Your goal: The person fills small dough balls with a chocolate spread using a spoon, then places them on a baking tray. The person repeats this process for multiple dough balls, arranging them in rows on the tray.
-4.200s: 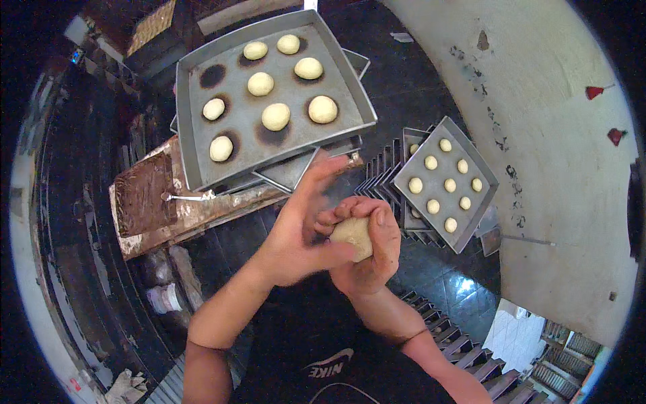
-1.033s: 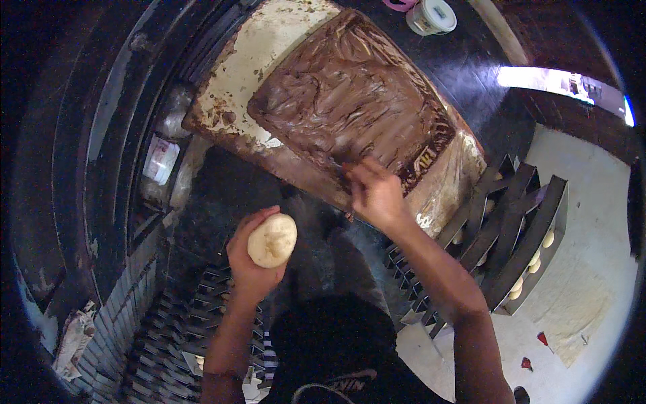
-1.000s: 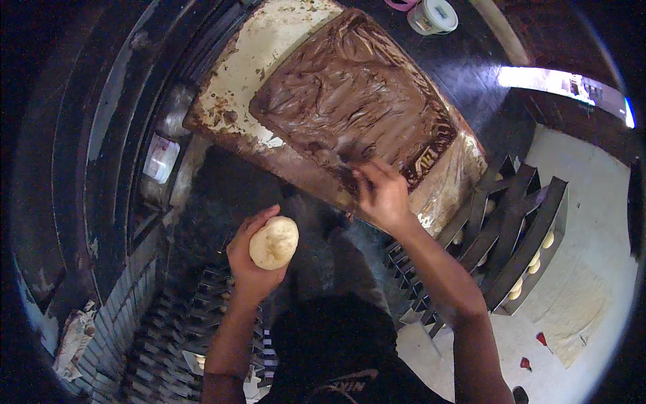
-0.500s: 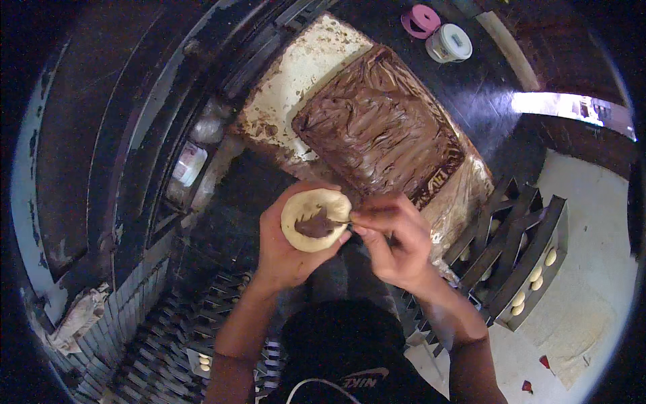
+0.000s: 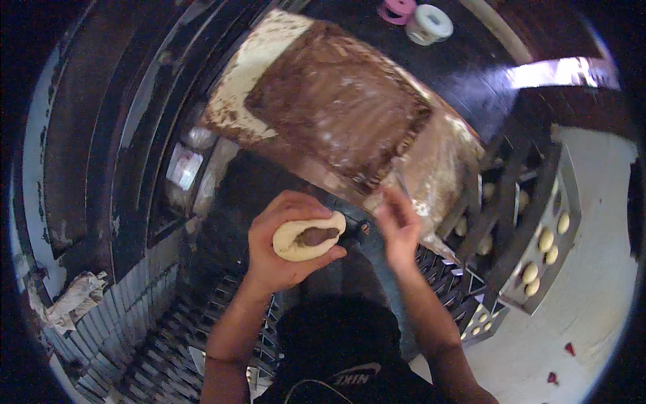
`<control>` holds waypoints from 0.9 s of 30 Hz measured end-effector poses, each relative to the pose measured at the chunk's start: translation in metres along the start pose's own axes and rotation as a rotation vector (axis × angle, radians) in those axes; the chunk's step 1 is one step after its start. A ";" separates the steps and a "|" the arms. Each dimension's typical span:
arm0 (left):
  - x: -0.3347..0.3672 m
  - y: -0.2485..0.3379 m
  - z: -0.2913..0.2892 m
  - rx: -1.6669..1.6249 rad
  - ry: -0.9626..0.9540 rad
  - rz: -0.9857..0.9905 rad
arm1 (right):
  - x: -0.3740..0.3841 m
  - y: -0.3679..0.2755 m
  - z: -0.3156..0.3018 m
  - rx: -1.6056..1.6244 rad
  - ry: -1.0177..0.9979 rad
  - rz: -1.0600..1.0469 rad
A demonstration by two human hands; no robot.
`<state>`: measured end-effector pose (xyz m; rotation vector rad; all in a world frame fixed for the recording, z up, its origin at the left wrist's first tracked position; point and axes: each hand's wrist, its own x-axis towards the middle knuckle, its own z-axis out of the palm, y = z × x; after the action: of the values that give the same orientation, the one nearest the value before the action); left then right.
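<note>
My left hand (image 5: 264, 257) cups a round piece of pale dough (image 5: 288, 246), its fingers and thumb closed around the sides. A dark brown smear of filling (image 5: 316, 236) lies in the hollow of the dough. To the right, my right hand (image 5: 402, 236) is apart from the dough, near the front edge of a big slab of brown chocolate-like paste (image 5: 336, 101). Its fingers are smeared by motion, so whether they hold a tool is unclear. The paste rests on a stained cream-coloured surface (image 5: 232, 87), with crumpled clear plastic (image 5: 444, 158) at its right end.
Metal trays with several dough balls (image 5: 546, 239) stand in a rack at the right. A white lidded tub (image 5: 429, 25) and a pink ring-shaped thing (image 5: 397, 9) sit at the far side. Dark slatted racks (image 5: 168, 343) lie low on the left, near a rag (image 5: 74, 303).
My right hand has left the dough, where it held a thin tool in the filling, and moved right. My left hand has tilted the dough and closed its sides inward. The view has shifted.
</note>
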<state>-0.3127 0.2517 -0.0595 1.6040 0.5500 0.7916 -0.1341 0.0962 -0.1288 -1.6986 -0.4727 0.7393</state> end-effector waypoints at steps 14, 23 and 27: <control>-0.061 0.167 0.280 0.531 -0.424 0.401 | -0.169 -0.136 -0.244 -0.267 0.225 -0.588; -0.086 0.241 0.310 0.169 -0.552 0.572 | -0.243 -0.187 -0.265 0.329 0.380 -0.563; -0.100 0.239 0.272 0.337 -0.516 0.713 | -0.270 -0.191 -0.241 -0.242 0.381 -0.688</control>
<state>-0.1929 -0.0446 0.1382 2.2625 -0.3059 0.7671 -0.1482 -0.2041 0.1493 -1.6879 -0.8347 -0.1430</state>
